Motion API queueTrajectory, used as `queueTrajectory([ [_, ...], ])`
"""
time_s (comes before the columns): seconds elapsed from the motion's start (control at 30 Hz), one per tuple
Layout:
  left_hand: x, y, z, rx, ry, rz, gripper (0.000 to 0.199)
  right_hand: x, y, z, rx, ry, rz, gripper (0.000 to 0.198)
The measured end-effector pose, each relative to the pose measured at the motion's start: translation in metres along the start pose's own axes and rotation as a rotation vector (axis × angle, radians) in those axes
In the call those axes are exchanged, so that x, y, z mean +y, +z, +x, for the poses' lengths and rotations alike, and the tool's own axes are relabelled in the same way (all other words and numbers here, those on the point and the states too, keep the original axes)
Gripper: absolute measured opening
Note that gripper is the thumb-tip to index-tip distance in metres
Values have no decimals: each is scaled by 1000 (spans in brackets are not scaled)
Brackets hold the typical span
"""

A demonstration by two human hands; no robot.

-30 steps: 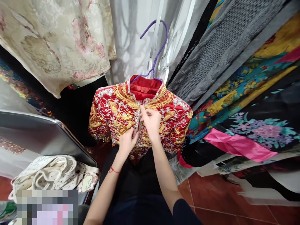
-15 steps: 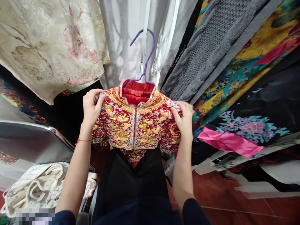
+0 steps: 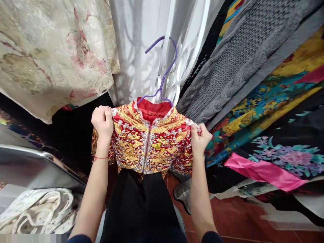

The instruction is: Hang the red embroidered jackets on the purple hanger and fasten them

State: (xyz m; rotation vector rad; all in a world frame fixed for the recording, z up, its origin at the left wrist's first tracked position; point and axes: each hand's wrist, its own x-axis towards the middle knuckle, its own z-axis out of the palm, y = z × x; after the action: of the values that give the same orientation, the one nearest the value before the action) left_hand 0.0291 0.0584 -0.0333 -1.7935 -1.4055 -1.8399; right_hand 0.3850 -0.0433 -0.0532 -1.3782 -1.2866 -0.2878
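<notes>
A red jacket, covered in gold and silver embroidery, hangs on a purple hanger in front of me. Its stand collar is toward the hanger hook, and its front is closed down the middle. My left hand is closed around the shoulder on the left side, fingers curled into the cloth. On the other side my right hand pinches the opposite shoulder at the top of the sleeve. The jacket's lower edge lies over my black-trousered knees.
Cream floral cloth hangs at upper left, above a grey chair back and a heap of white dotted fabric. White curtain is behind the hanger. Grey knitwear and black embroidered clothing hang close on the right.
Both hands have tightened from spread fingers resting on the shoulders into closed grips. The jacket and hanger sit slightly lower in view, and the hanger hook appears farther right.
</notes>
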Motion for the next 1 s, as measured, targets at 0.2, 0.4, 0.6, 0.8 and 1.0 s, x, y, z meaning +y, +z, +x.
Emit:
queueTrajectory([
  [0.2,-2,11,-8,48,16,-11,41,18,8,-8,93,5,18,50],
  [0.4,-2,5,-11,20,-10,5,38,21,11,-5,108,-18,29,48],
  [0.6,6,-6,-14,-12,-29,44,37,14,9,-7,104,16,13,41],
  [0.8,20,-20,-25,-38,-36,84,40,-61,27,-48,369,-7,-188,25],
  [1.0,32,-27,-36,-61,-28,110,46,-129,51,-84,99,144,223,12],
])
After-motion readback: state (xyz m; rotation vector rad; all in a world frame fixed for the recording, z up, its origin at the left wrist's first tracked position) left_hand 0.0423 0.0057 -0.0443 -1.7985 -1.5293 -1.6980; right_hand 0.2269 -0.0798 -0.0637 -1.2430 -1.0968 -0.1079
